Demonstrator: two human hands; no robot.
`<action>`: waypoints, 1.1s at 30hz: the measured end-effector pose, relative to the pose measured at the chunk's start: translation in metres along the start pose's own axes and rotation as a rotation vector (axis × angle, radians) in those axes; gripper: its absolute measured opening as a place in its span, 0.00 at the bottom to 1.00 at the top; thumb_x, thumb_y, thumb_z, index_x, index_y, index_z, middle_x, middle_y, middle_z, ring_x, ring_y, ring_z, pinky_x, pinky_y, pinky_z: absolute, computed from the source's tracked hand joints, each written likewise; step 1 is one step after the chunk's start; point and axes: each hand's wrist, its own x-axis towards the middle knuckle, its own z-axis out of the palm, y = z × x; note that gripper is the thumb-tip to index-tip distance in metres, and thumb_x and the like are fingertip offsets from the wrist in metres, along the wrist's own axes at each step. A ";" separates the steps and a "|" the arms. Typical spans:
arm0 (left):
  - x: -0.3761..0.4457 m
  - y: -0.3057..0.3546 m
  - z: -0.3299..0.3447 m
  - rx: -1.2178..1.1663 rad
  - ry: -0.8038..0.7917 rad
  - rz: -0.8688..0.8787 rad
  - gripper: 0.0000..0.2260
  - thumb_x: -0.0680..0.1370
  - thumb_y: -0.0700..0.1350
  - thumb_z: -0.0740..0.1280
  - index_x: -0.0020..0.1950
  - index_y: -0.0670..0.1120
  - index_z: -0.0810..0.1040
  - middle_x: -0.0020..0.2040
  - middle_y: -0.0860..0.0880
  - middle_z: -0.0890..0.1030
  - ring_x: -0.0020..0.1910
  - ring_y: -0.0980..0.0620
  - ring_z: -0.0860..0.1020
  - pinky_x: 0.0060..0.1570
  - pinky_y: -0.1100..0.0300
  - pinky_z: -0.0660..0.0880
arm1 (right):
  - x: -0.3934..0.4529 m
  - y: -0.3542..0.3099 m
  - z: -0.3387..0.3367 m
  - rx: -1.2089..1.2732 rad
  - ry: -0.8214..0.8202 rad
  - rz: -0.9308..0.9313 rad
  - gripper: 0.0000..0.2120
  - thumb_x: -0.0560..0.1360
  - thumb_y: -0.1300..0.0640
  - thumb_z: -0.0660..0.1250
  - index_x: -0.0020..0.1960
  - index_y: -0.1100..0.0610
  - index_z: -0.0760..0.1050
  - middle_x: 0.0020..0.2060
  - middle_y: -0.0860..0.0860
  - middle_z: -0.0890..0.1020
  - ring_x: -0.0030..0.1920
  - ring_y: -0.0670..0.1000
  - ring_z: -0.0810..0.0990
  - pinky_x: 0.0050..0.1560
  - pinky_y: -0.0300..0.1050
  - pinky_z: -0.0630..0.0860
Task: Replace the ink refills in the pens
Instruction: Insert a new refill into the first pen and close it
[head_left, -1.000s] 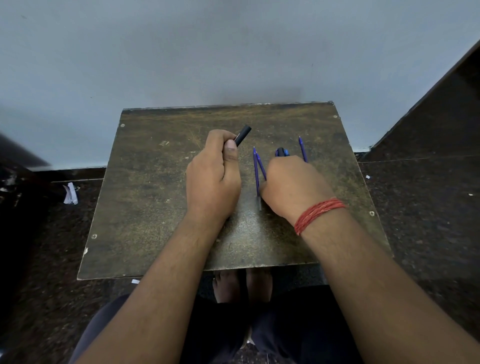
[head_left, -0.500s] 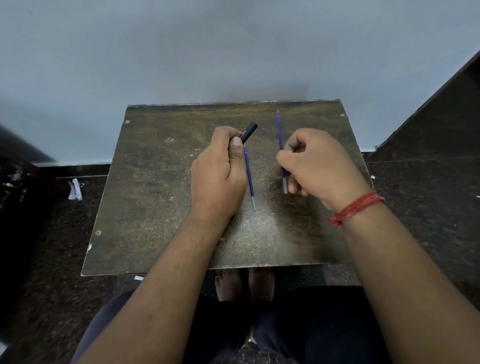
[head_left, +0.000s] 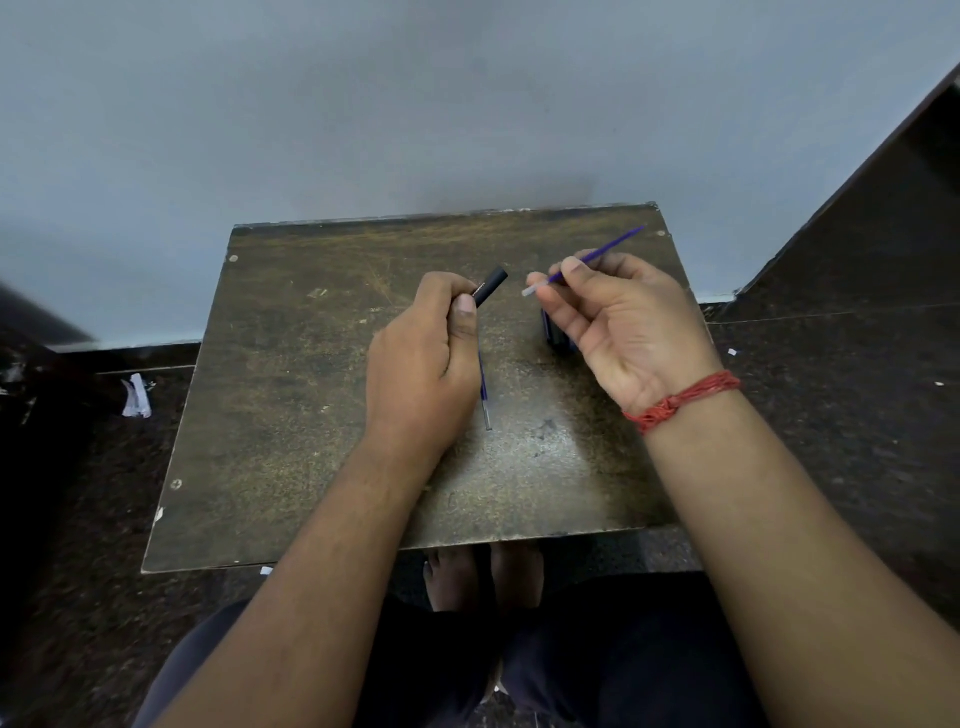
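My left hand (head_left: 423, 358) grips a black pen barrel (head_left: 489, 286) over the middle of the small wooden table (head_left: 291, 395); the barrel's open end points up and to the right. My right hand (head_left: 618, 322) pinches a thin blue ink refill (head_left: 597, 255) between thumb and fingers, its pale tip aimed left at the barrel's end, a short gap apart. A second blue refill (head_left: 484, 395) lies on the table beside my left hand. A dark blue pen part (head_left: 555, 332) lies on the table, mostly hidden under my right hand.
The table stands against a pale wall (head_left: 415, 104). Dark speckled floor (head_left: 831, 415) surrounds it, with scraps of white paper (head_left: 136, 397) at the left. My legs and bare feet (head_left: 483, 577) are below the table's near edge.
My right hand picked up a refill from the table, lifted it and turned it, so its tip now points at the barrel end. My left hand kept holding the barrel almost still.
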 end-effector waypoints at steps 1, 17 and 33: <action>0.000 0.000 0.000 0.004 -0.008 0.004 0.08 0.83 0.49 0.56 0.53 0.50 0.74 0.26 0.58 0.67 0.28 0.59 0.71 0.28 0.67 0.58 | 0.000 0.000 0.000 0.030 0.001 0.003 0.06 0.77 0.72 0.65 0.45 0.64 0.73 0.35 0.59 0.82 0.44 0.62 0.87 0.41 0.45 0.82; -0.002 0.003 0.001 0.031 -0.055 0.041 0.07 0.83 0.48 0.57 0.52 0.49 0.74 0.29 0.58 0.70 0.29 0.57 0.72 0.29 0.59 0.62 | -0.006 0.000 0.004 -0.153 -0.073 -0.082 0.06 0.77 0.68 0.67 0.48 0.59 0.73 0.37 0.54 0.85 0.44 0.57 0.87 0.34 0.40 0.78; -0.003 0.006 0.000 0.004 -0.064 0.079 0.09 0.84 0.49 0.55 0.54 0.48 0.73 0.30 0.57 0.70 0.31 0.54 0.73 0.28 0.61 0.64 | -0.008 -0.005 0.003 -0.320 -0.082 -0.221 0.01 0.78 0.59 0.69 0.48 0.56 0.78 0.44 0.54 0.83 0.46 0.53 0.82 0.39 0.42 0.76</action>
